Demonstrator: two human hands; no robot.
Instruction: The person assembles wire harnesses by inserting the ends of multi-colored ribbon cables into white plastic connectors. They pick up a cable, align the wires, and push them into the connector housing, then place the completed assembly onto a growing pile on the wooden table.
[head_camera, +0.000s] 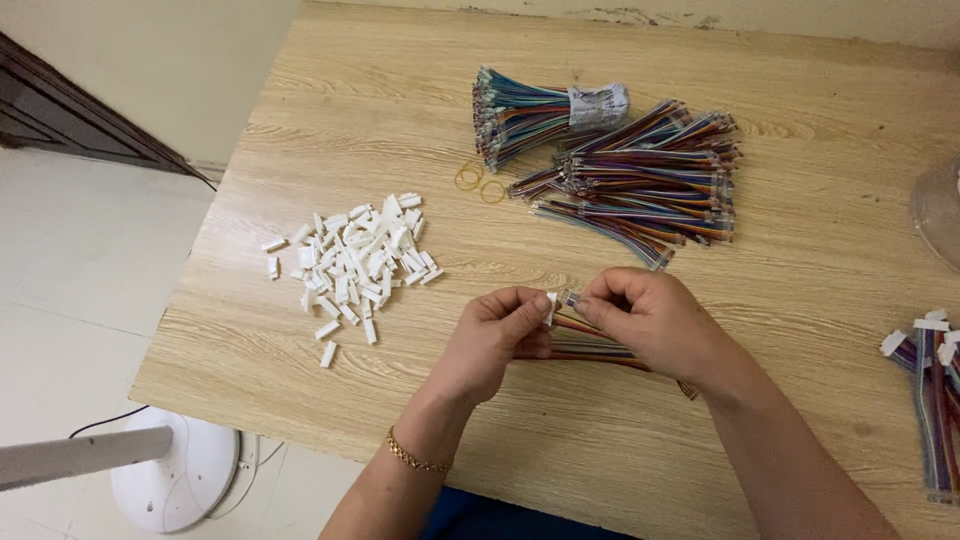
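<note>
**K:** At table centre, low edge: left hand (497, 335) pinches a small white connector housing (551, 306) between thumb and forefinger. Right hand (650, 322) pinches the terminal end of a short multicolour wire harness (592, 345), tips just touching the housing. Rest of the harness runs under the right palm toward 4 o'clock.

**M:** Risks?

**K:** My read: terminals look tiny, so a tilted entry could bend them or seat them partway. Housing orientation can't be told from here; flipped, it would jam. The grip is fingertip only, so a slip drops the part.

**M:** Stock?

**K:** No bins or trays, everything lies loose on the wooden table (820, 220). Pile of white housings (352, 262) at 10 o'clock, some strays near the table edge, could get swept off. Loose harness pile (640, 185) at 12 o'clock, banded bundle (535, 112) behind it, two rubber bands (478, 183) beside it. Harnesses with white housings fitted (930, 400) at 3 o'clock.
</note>
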